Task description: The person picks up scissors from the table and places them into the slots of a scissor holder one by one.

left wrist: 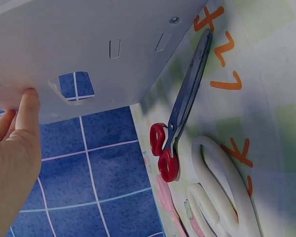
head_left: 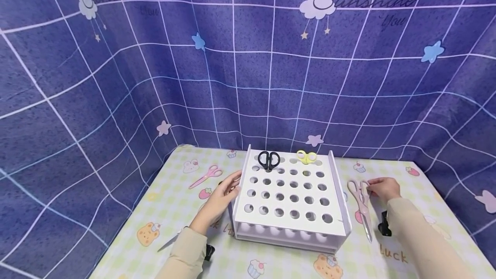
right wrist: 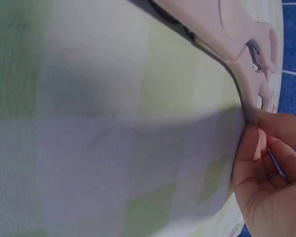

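A white rack (head_left: 286,188) with rows of round holes stands on the table. Black-handled scissors (head_left: 269,159) and yellow-handled scissors (head_left: 306,156) sit in holes of its back row. My left hand (head_left: 222,197) rests on the rack's left side panel, its fingertips against the outer face in the left wrist view. To the right of the rack, my right hand (head_left: 384,188) pinches the handle loop of large pale pink scissors (head_left: 363,203) between thumb and fingers. Those scissors lie along the tabletop, blades toward the front edge.
Left of the rack lie small pink scissors (head_left: 205,176), red-handled scissors (left wrist: 170,143) and scissors with thick white handles (left wrist: 227,182). A patterned cloth (head_left: 155,210) covers the table. A blue grid curtain (head_left: 248,63) hangs behind and beside it.
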The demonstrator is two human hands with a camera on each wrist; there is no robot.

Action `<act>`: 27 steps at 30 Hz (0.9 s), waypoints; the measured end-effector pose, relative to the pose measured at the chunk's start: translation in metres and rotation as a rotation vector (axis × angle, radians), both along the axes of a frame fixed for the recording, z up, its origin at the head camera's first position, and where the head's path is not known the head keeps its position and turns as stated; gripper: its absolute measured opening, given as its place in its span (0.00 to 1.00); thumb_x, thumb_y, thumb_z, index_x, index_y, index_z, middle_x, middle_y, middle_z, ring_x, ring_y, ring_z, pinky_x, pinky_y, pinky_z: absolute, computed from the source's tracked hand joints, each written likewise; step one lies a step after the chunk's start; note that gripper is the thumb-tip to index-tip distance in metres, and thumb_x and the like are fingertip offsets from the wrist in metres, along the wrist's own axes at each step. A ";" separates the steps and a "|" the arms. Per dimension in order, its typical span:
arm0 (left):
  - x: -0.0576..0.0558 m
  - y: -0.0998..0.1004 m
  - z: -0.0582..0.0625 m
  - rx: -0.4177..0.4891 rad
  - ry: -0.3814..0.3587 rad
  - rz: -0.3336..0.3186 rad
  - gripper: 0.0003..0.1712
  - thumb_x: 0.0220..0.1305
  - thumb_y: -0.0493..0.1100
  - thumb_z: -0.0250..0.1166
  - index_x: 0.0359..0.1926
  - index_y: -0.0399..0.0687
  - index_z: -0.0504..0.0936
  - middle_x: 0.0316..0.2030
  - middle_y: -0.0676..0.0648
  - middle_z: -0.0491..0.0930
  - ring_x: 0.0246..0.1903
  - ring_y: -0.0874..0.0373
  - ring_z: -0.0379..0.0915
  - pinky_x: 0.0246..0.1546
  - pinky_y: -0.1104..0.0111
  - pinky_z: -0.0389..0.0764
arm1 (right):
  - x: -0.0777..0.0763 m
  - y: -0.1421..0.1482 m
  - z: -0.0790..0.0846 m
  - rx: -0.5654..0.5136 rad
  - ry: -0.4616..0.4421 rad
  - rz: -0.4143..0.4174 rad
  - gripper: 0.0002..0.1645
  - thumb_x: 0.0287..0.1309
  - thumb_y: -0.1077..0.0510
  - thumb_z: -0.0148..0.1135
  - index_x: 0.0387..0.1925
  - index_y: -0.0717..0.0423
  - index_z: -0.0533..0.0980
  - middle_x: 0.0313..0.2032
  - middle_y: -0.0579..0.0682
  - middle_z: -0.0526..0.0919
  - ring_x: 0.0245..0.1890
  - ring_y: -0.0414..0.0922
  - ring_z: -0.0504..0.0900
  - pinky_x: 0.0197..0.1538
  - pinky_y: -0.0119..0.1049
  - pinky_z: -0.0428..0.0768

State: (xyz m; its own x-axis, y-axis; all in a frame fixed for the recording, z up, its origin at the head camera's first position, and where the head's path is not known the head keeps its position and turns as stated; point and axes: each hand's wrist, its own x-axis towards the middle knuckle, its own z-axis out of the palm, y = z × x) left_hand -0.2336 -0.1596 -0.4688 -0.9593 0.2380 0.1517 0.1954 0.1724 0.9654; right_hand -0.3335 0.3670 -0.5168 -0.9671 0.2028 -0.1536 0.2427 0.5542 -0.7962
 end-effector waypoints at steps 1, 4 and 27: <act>0.000 0.000 0.000 0.000 -0.001 -0.001 0.30 0.72 0.36 0.51 0.73 0.46 0.59 0.70 0.42 0.64 0.70 0.48 0.59 0.72 0.58 0.59 | 0.000 -0.001 0.000 0.001 0.002 -0.001 0.18 0.48 0.64 0.66 0.41 0.74 0.80 0.19 0.45 0.86 0.17 0.36 0.82 0.25 0.24 0.78; 0.000 -0.001 0.001 0.001 0.004 0.000 0.30 0.72 0.35 0.51 0.73 0.45 0.59 0.70 0.42 0.64 0.70 0.48 0.59 0.72 0.59 0.58 | 0.001 -0.002 -0.001 -0.009 0.012 -0.015 0.18 0.47 0.65 0.67 0.41 0.75 0.80 0.18 0.45 0.85 0.17 0.36 0.82 0.24 0.24 0.78; 0.000 -0.002 -0.003 -0.002 0.026 -0.023 0.30 0.72 0.36 0.52 0.73 0.45 0.59 0.69 0.40 0.65 0.70 0.47 0.59 0.72 0.57 0.58 | 0.006 -0.011 0.020 0.245 -0.094 -0.142 0.18 0.42 0.58 0.65 0.25 0.74 0.80 0.14 0.52 0.81 0.21 0.44 0.79 0.24 0.28 0.72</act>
State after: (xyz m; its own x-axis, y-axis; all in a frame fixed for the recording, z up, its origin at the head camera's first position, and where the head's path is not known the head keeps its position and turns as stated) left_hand -0.2340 -0.1619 -0.4717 -0.9495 0.2600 0.1759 0.2243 0.1700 0.9596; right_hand -0.3270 0.3557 -0.4970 -0.9102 0.3773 -0.1710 0.3979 0.6820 -0.6136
